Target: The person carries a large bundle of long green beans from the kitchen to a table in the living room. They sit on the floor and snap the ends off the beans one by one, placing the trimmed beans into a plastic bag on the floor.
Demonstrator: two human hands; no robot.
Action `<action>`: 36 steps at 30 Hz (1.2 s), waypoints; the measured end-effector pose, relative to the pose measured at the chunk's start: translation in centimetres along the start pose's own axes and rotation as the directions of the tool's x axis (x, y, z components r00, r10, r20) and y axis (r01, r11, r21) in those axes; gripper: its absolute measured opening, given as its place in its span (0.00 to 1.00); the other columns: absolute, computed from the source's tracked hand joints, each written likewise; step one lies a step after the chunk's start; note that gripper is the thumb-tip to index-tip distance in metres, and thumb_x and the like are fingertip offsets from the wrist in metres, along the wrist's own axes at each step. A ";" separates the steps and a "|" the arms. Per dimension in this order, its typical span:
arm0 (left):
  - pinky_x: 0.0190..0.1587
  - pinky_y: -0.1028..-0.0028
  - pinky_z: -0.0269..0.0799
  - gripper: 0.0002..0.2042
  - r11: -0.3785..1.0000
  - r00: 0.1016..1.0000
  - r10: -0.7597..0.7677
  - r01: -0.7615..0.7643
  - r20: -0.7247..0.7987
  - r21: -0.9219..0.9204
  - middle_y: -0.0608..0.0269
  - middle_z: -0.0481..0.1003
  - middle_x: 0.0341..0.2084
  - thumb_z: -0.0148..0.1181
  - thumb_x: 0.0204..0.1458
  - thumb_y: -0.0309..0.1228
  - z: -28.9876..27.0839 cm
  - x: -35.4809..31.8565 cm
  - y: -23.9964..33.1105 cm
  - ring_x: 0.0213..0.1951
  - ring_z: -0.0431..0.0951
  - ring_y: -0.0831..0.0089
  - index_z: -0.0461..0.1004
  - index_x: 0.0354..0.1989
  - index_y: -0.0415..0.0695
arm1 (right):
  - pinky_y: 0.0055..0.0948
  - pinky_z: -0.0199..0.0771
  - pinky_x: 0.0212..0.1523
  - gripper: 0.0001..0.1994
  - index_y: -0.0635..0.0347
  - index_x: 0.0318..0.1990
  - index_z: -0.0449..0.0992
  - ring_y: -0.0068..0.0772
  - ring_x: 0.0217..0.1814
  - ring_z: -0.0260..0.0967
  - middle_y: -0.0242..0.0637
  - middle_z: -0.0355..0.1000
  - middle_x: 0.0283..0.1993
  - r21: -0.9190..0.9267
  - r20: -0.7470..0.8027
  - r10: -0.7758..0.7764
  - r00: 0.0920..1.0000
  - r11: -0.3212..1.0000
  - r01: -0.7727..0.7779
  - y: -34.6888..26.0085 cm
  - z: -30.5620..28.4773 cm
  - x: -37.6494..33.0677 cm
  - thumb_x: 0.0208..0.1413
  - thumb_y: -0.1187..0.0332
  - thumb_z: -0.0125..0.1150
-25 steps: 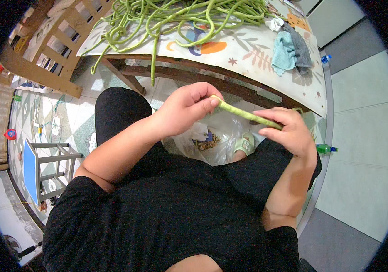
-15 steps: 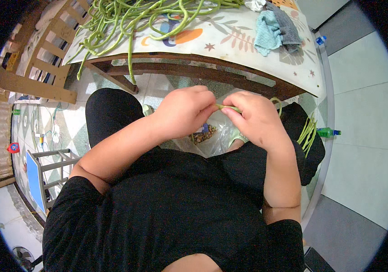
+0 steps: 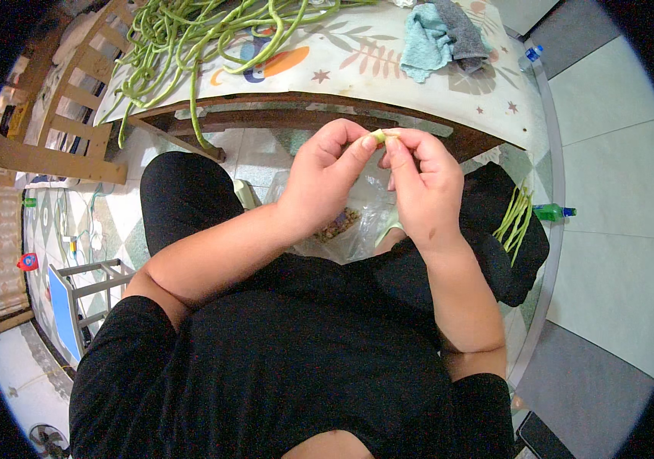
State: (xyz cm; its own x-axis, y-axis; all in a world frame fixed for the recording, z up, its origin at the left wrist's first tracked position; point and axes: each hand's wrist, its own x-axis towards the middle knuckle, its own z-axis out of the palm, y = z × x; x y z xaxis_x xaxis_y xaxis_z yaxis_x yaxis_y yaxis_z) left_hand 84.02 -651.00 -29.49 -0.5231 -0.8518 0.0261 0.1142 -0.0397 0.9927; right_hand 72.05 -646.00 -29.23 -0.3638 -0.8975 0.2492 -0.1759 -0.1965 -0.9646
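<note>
My left hand (image 3: 325, 172) and my right hand (image 3: 428, 183) meet in front of me, near the table's front edge. Thumbs and fingers of both pinch a short, pale green piece of long bean (image 3: 379, 135). The fingers cover most of it. Below them, on the floor between my legs, lies a clear plastic bag (image 3: 365, 200) with small brown bits (image 3: 340, 226) showing in or beside it. A small bunch of long green beans (image 3: 514, 220) rests on my right leg. A large tangle of long beans (image 3: 182, 50) covers the table's far left, some ends hanging over the edge.
A patterned cloth covers the low table (image 3: 357, 80). Teal and grey cloths (image 3: 426, 46) lie at its right. A wooden slatted chair (image 3: 74, 115) stands left, a blue-topped stool (image 3: 65, 306) nearer. A green bottle (image 3: 549, 212) lies beyond my right leg.
Both hands have moved up and away from me, and the fingertips now tilt upward around the bean. The curved strand by my right hand no longer shows. The view has shifted slightly.
</note>
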 end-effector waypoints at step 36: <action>0.41 0.68 0.66 0.14 0.567 0.743 -0.502 -0.103 0.442 0.817 0.54 0.72 0.36 0.46 0.49 0.28 -8.8 -1.6 -17.1 0.39 0.71 0.57 0.69 0.44 0.48 | 0.23 0.62 0.39 0.20 0.62 0.53 0.61 0.26 0.41 0.61 0.37 0.65 0.42 -0.181 -0.597 0.365 0.715 0.806 -0.563 17.8 -38.1 1.2 0.54 0.64 0.44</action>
State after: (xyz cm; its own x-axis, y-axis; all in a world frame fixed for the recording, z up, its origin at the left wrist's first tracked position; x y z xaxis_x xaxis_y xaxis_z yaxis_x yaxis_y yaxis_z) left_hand 90.32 -653.50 -47.52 -0.8198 -0.3820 -0.4267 -0.5712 0.4922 0.6568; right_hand 33.60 -635.50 -42.83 -0.8700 -0.4775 -0.1225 -0.1026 0.4185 -0.9024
